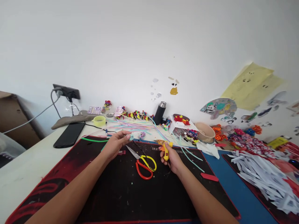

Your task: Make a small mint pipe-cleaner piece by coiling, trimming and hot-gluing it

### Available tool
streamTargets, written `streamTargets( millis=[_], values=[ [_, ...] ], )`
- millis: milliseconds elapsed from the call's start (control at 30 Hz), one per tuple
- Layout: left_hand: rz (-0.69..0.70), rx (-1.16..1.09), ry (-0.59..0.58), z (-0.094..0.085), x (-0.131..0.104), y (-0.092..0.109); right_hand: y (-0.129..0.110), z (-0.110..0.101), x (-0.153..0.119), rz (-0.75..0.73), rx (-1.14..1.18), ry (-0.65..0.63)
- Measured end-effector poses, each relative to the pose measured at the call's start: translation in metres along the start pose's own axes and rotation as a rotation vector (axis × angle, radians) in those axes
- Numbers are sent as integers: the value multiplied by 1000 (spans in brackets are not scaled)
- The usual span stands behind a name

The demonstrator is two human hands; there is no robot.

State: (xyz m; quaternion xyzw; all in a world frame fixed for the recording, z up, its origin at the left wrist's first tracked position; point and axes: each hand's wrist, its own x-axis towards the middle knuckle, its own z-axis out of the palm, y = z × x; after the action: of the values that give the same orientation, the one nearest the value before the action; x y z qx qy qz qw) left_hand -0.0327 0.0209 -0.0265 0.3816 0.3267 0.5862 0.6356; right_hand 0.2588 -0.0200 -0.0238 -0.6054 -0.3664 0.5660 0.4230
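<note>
My left hand [116,141] pinches a small pale-green piece [131,137] between thumb and fingertips, above the black and red desk mat [70,174]. My right hand [171,157] grips a yellow and orange glue gun [165,148], its nozzle pointing left. Between the two hands lie scissors [143,163] with one red and one yellow handle, blades partly open. A small purple figure [141,135] sits just beyond the left fingertips.
Pastel pipe cleaners [135,126], a tape roll [99,120], a black flask [160,112] and small craft figures line the back. A phone [69,134] lies left. A paper bowl [205,131], pom-poms and a heap of white paper strips [263,177] fill the right.
</note>
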Motion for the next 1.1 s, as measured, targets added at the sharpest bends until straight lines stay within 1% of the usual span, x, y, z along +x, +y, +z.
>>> streamTargets(
  millis=[133,267,400,500,567,633,767,933,1000,1100],
  values=[
    [2,13,-10,-1,1,-1,-3,-13,0,46,-180,-13],
    [9,27,1,0,0,0,-3,-37,-7,30,-454,18],
    [14,32,6,1,0,1,-7,-62,-26,-21,-764,35],
    [13,33,1,1,0,1,-18,-65,-39,-143,-921,104],
    [13,30,-3,1,0,0,-29,-57,-40,-238,-981,125],
    [14,28,-4,1,0,1,-39,-43,-33,-284,-1014,115],
    [9,35,-3,3,-1,1,-52,-6,0,-308,-1011,70],
    [0,35,-5,4,-2,3,-46,38,48,-281,-985,6],
    [-5,30,-7,4,-2,3,-41,51,62,-255,-996,-13],
    [-17,25,-11,5,-2,2,-36,64,78,-248,-1025,14]
  ],
)
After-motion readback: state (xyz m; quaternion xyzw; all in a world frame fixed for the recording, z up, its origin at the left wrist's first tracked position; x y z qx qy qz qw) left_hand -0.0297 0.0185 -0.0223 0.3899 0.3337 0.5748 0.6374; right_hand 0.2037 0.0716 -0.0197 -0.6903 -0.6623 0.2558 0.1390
